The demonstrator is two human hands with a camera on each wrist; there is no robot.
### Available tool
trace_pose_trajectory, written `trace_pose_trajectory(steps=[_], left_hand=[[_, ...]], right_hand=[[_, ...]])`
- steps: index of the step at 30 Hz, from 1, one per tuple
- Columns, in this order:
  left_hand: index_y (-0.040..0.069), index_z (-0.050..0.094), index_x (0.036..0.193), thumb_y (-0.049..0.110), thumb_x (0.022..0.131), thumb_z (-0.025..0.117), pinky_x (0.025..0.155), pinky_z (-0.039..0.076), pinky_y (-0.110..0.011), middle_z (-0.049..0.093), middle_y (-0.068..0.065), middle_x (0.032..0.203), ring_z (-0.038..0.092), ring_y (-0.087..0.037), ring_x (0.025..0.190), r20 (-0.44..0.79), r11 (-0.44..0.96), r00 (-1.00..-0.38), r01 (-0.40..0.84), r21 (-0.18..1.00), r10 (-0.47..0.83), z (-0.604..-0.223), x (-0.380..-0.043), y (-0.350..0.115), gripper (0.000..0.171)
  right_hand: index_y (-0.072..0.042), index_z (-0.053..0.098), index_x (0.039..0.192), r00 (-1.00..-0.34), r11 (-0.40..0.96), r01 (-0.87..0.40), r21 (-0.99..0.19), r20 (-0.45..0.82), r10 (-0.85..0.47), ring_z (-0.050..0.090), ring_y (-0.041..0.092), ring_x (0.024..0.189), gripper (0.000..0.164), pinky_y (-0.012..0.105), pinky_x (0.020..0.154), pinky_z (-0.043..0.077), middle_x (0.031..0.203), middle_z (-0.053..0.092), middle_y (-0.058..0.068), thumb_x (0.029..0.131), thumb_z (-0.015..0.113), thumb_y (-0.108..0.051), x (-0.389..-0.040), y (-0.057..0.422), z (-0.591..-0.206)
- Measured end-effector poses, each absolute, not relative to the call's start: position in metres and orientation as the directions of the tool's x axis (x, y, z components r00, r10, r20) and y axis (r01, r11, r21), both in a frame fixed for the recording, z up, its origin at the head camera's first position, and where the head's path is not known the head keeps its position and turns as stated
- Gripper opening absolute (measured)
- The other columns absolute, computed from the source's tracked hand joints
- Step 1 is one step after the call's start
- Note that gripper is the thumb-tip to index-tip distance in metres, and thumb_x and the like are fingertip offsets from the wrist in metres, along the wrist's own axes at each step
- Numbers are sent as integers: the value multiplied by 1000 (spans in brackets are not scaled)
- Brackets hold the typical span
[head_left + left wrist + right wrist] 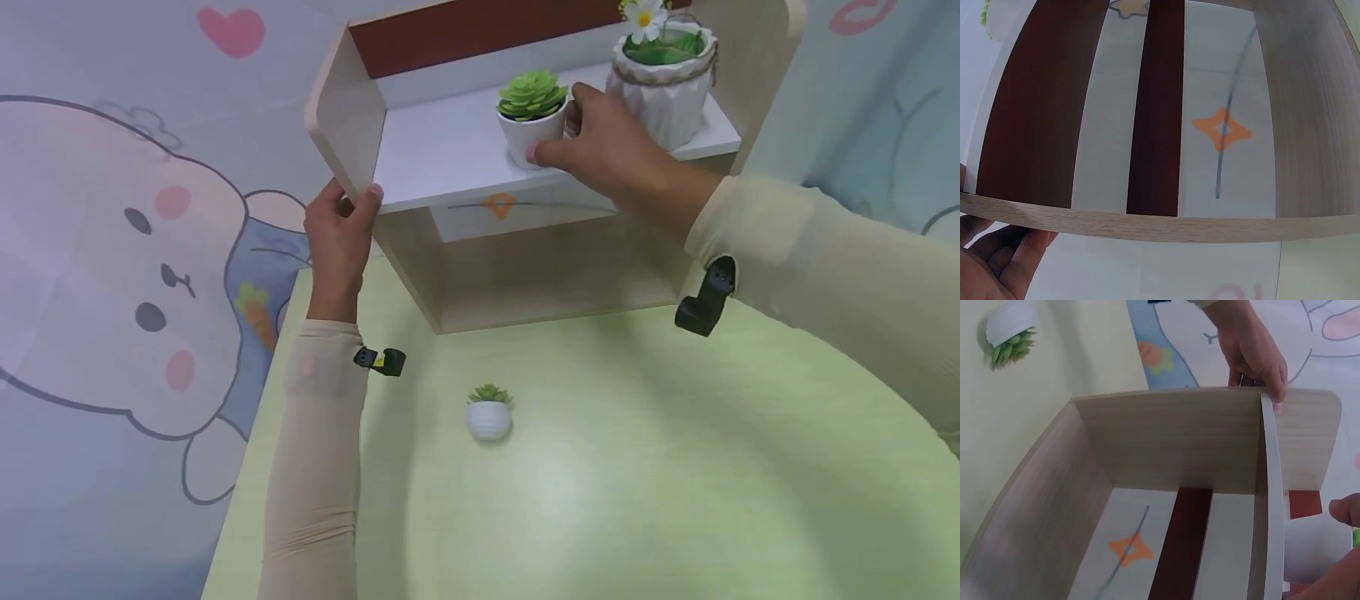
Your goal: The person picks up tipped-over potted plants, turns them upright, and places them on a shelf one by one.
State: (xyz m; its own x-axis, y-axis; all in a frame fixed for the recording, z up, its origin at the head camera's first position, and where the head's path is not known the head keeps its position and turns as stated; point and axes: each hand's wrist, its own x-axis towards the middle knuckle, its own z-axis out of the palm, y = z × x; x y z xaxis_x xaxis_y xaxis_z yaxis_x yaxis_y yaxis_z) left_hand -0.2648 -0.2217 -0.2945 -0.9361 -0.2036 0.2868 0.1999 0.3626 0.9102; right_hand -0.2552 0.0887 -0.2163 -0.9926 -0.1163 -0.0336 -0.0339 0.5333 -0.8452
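A two-level wooden shelf unit [555,267] with a white board [442,158] stands on the table. My left hand [341,242] grips its left side panel, thumb at the board's front corner; in the left wrist view, the fingers [1025,259] lie against the panel's outer face. On the white board is a small green succulent in a white pot [531,137]. My right hand [615,146] pinches that pot from the right, thumb low on its front. Just right of it stands a larger white fluted pot [667,104] with a white flower, partly hidden by the hand.
A smaller succulent in a ribbed white pot [489,419] sits on the light green table [637,467] in front of the unit. Behind hangs a cartoon-printed cloth [97,292]. Dark red back slats [1157,125] cross the unit's rear.
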Motion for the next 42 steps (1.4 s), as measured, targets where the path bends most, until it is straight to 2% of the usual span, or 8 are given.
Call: trace_pose_trajectory(steps=[6, 9, 16, 21, 25, 30, 37, 42], left_hand=[[16, 67, 141, 28, 101, 66, 105, 52, -47, 68, -11, 137, 68, -27, 120, 294, 346, -932, 209, 915, -214, -292, -266, -221, 42], [17, 67, 141, 28, 101, 66, 106, 51, -47, 68, -10, 138, 68, -26, 121, 284, 343, -936, 203, 917, -207, -292, -266, -219, 42], [17, 67, 141, 28, 101, 67, 106, 51, -46, 67, -11, 138, 67, -26, 121, 260, 326, -942, 183, 927, -212, -291, -264, -218, 42], [16, 67, 141, 27, 101, 67, 105, 52, -45, 68, -12, 136, 67, -25, 119, 279, 325, -938, 203, 924, -207, -290, -264, -219, 41], [14, 68, 139, 25, 101, 66, 103, 53, -43, 69, -13, 134, 68, -24, 117, 293, 325, -935, 218, 920, -202, -289, -263, -220, 39], [14, 70, 136, 25, 100, 66, 100, 54, -40, 70, -13, 131, 69, -23, 115, 301, 323, -932, 226, 919, -204, -288, -265, -219, 38], [14, 71, 135, 25, 100, 66, 100, 54, -40, 71, -12, 132, 68, -22, 115, 304, 322, -930, 228, 919, -208, -287, -267, -218, 37], [14, 71, 136, 25, 100, 66, 102, 53, -41, 70, -11, 133, 68, -23, 116, 297, 315, -932, 223, 922, -208, -288, -266, -219, 37]], right_hand=[[-8, 2, 169, -988, 432, -47, -901, -23, -155, 15, 12, 158, 98, 26, 124, 20, 175, 9, 5, 100, 67, -32, -235, 96, -220], [-11, -5, 168, -987, 350, -49, -936, -9, -162, 14, 10, 158, 101, 23, 123, 20, 176, 5, 2, 100, 68, -27, -222, 101, -226], [-10, 4, 169, -969, 268, -140, -953, 76, -235, 20, 12, 158, 98, 24, 121, 26, 175, 14, 3, 98, 71, -21, -186, 114, -244], [-8, 12, 168, -954, 288, -207, -935, 129, -269, 34, 19, 154, 95, 34, 120, 35, 172, 26, 4, 97, 75, -18, -160, 114, -255], [-12, 26, 165, -949, 313, -196, -929, 99, -301, 51, 24, 141, 84, 42, 111, 47, 165, 37, -1, 97, 74, -19, -142, 110, -264], [-12, 40, 157, -934, 340, -147, -929, 17, -357, 66, 26, 122, 67, 42, 97, 55, 156, 46, -1, 98, 71, -20, -131, 106, -279], [-2, 37, 158, -899, 403, -112, -908, -80, -430, 56, 30, 133, 72, 45, 108, 48, 152, 50, 10, 98, 72, -25, -131, 100, -304], [-2, 32, 160, -877, 446, -70, -892, -158, -455, 57, 30, 133, 78, 47, 105, 50, 154, 48, 11, 99, 70, -34, -129, 96, -324]])
